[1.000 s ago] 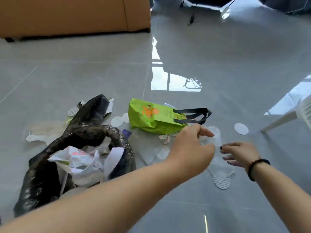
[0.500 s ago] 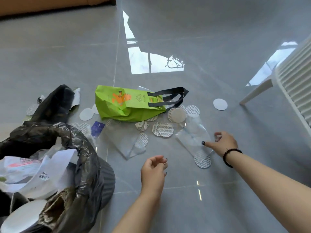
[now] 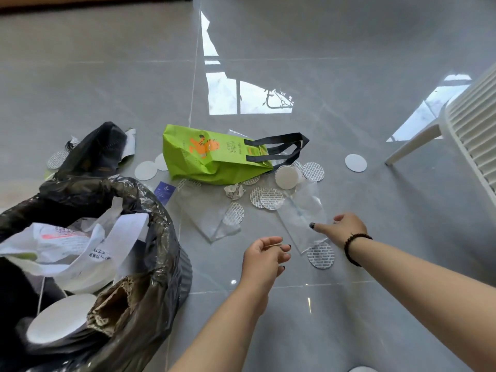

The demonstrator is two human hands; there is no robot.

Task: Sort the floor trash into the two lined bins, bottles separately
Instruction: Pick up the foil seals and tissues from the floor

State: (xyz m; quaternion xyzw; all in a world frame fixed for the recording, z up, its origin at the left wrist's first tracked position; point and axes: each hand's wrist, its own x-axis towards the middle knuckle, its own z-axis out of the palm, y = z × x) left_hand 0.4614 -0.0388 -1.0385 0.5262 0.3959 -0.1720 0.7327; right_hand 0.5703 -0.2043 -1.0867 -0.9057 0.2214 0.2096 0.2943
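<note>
The right hand (image 3: 346, 228) pinches a clear plastic bag (image 3: 303, 210) on the floor; the left hand (image 3: 264, 257), fingers loosely curled and holding nothing, hovers near the black-lined bin (image 3: 161, 237).

You're looking at a glossy grey tiled floor (image 3: 349, 63). At mid-frame a green tote bag (image 3: 212, 157) lies on its side among round foil seals (image 3: 271, 199) and clear plastic bags (image 3: 212, 218); a lined bin (image 3: 150, 237) stands lower left.

Lime-green bag (image 3: 214, 159), black handles (image 3: 279, 150); black bin liner (image 3: 150, 264).
</note>
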